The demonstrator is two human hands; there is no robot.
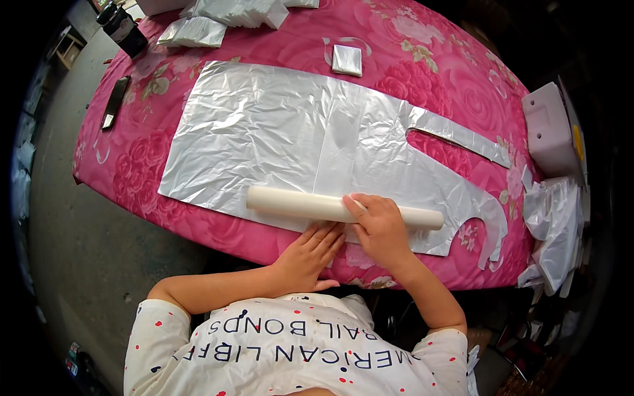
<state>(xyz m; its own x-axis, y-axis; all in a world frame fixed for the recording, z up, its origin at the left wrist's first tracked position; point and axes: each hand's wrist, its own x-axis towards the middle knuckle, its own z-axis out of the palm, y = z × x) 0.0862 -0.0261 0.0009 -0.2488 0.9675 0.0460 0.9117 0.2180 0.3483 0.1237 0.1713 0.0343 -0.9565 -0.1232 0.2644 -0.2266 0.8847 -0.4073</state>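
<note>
A thin, clear plastic apron [290,135] lies spread flat on a table covered with a pink floral cloth [449,72]; its neck strap points right. A cream-white roll [297,203] lies across the apron's near edge. My right hand [376,224] rests on top of the roll, fingers curled over it. My left hand [310,254] lies flat just below the roll, fingertips pressing the apron's near edge beside the right hand.
A small folded plastic square [347,59] lies beyond the apron. Stacks of folded plastic [218,20] sit at the far left, with a dark bottle [124,28] and a dark flat tool [115,100]. A white box [549,132] and loose plastic [555,231] stand at right.
</note>
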